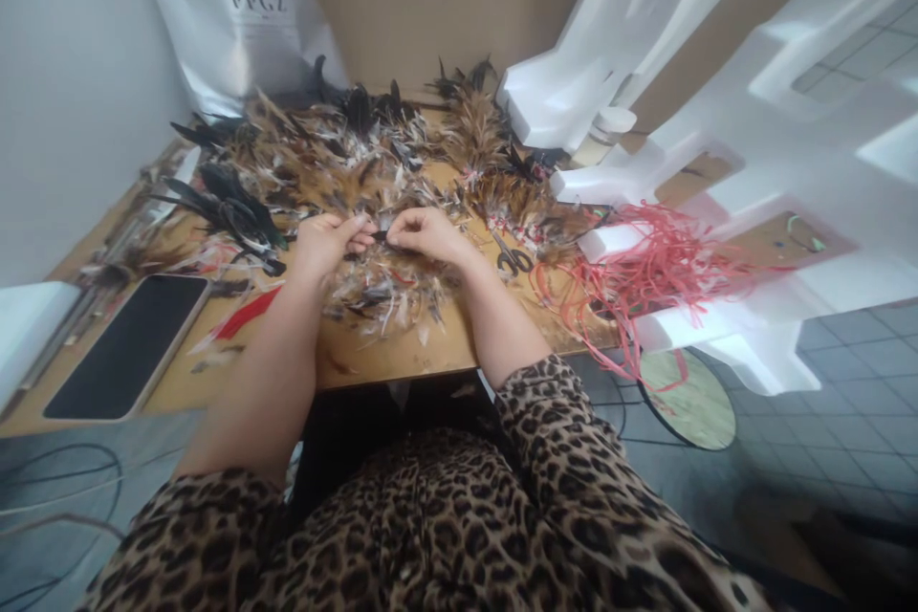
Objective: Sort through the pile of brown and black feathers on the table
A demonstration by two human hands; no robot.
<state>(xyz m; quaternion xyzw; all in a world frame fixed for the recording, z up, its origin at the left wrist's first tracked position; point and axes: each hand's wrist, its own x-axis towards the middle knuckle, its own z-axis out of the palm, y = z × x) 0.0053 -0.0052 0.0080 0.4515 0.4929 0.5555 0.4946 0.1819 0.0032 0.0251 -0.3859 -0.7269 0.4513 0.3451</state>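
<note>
Over the front middle of the table, my left hand (334,244) and my right hand (423,237) work close together, both with thumb and fingertips pinched. Between them runs a small dark piece, perhaps a feather (381,236), its kind too blurred to be sure of. Brown and white loose feathers (391,296) lie on the table under and in front of my hands. Behind them spreads a large heap of brown feathers (308,163). Left of my left hand is a bunch of long black feathers (233,201). Dark-handled scissors (513,260) rest to the right of my right hand.
A phone (129,344) lies at the table's left front, near a red strip (248,314). Pink-red ribbons (660,258) hang over white foam pieces (846,239) on the right. A white bag (251,29) stands behind; a round stool (688,397) is below the table.
</note>
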